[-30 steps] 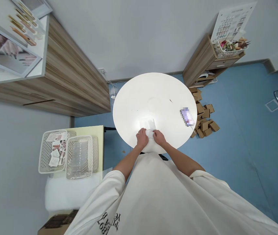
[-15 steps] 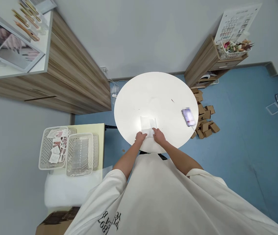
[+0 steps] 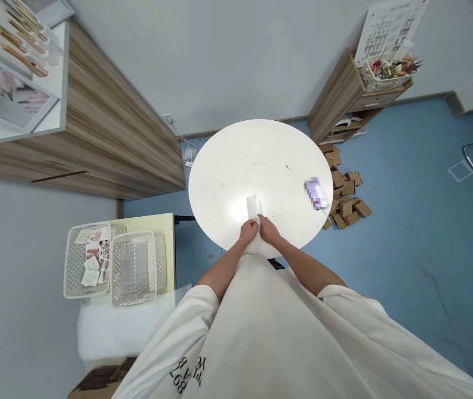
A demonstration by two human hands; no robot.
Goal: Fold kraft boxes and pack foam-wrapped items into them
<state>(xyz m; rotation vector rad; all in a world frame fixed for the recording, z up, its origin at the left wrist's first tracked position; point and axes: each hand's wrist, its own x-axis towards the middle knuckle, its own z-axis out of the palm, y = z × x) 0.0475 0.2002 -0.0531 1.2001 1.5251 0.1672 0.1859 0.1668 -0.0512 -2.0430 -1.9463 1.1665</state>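
A thin, whitish wrapping sheet point(image 3: 254, 206) stands out from between my hands near the front edge of the round white table point(image 3: 236, 149). It is folded into a narrow strip, and whether anything lies inside it I cannot tell. My left hand point(image 3: 248, 230) pinches the sheet's near end from the left. From the right, my right hand point(image 3: 268, 228) grips the same end, its fingers almost touching the left ones. The part under my fingers is hidden.
A blurred-out phone point(image 3: 316, 194) with a cable lies on the table's right side. Small brown boxes point(image 3: 346, 208) are piled on the floor beyond. At left, white baskets point(image 3: 133, 269) stand on a yellow side table point(image 3: 170, 244), near a white foam roll point(image 3: 111, 330).
My hands have come together, my left hand moving right. The sheet, which lay wider and flatter, is now folded into a narrow strip. The view has shifted slightly.
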